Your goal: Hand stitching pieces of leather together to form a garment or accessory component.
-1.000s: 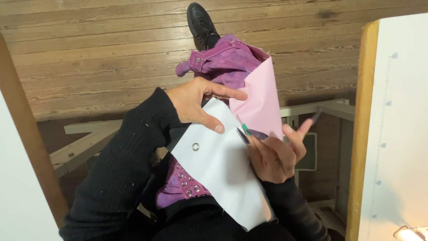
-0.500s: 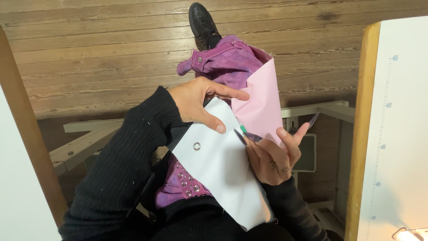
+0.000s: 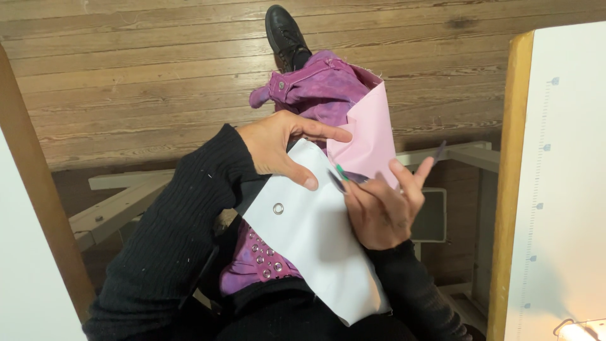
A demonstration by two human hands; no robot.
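Observation:
A white card pattern piece with a metal eyelet lies across my lap, over purple studded fabric. My left hand pinches its upper edge between thumb and fingers. A pink paper piece stands up behind it, against more purple fabric. My right hand, with long painted nails, rests on the right side of the white piece at the pink paper's lower edge, fingers spread.
A black shoe points out onto the wooden plank floor. A wood-edged white table with a printed scale runs down the right. Metal table legs cross below. Another pale panel stands at left.
My right hand has shifted slightly down and left on the white piece, its fingers spreading a bit. My left hand and the paper pieces stay where they were.

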